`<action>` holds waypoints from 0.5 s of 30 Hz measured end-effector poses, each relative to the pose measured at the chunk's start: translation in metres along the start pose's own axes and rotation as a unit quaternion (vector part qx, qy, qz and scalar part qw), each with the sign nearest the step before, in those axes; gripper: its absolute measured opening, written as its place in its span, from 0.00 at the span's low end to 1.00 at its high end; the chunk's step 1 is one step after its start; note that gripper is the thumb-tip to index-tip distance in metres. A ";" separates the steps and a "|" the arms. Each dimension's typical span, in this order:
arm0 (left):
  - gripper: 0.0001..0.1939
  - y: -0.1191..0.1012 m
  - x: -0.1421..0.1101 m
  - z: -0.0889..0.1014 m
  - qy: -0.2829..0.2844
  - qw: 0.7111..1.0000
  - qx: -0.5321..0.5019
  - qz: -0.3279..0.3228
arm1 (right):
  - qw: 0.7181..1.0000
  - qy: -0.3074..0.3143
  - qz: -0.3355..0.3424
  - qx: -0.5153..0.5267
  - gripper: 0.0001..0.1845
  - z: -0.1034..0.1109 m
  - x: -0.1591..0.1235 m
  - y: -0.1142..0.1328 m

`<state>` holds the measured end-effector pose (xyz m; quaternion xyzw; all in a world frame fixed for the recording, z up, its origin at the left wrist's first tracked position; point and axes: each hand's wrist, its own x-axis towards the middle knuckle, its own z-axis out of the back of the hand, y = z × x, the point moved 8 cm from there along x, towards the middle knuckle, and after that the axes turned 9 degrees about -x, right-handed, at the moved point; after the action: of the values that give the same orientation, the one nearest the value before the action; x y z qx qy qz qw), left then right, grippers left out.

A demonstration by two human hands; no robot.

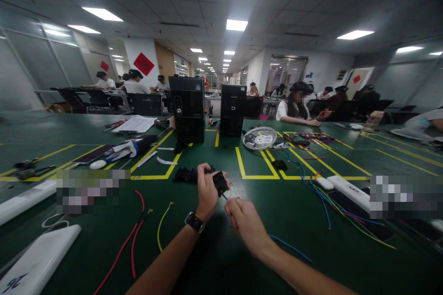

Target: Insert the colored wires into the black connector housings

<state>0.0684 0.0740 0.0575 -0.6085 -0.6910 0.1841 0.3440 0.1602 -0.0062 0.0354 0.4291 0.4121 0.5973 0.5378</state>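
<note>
Bare forearms, one black watch
On my remote feed, I see its dark band circling the left wrist, silvery glints showing; left hand and right hand bare.

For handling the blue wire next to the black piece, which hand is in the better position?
Probably the right hand: it pinches the blue wire close to the black piece, while the left hand is occupied holding that piece.

"26" on the white case
</note>
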 end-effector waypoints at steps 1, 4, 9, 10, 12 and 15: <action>0.11 -0.001 0.000 -0.002 0.009 1.000 0.000 -0.001 | 1.000 0.001 0.002 -0.001 0.19 0.001 0.000 0.000; 0.11 0.000 -0.002 -0.005 0.016 1.000 -0.009 0.013 | 0.999 0.009 0.023 -0.037 0.19 -0.002 0.000 -0.001; 0.10 0.007 -0.008 -0.002 0.008 0.999 -0.018 0.028 | 0.994 -0.024 0.049 -0.095 0.20 -0.020 -0.002 -0.005; 0.09 0.006 -0.009 -0.002 0.010 1.000 -0.011 0.022 | 0.993 -0.037 0.047 -0.102 0.20 -0.022 -0.003 -0.006; 0.08 0.004 -0.009 -0.004 0.021 1.000 0.001 0.012 | 0.992 -0.051 0.042 -0.110 0.20 -0.025 -0.004 -0.006; 0.10 0.001 -0.008 -0.004 0.014 1.000 -0.015 0.017 | 0.990 -0.043 0.057 -0.125 0.20 -0.019 -0.003 -0.004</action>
<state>0.0720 0.0658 0.0576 -0.6274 -0.6786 0.1713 0.3415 0.1430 -0.0090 0.0262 0.4072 0.2854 0.6547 0.5694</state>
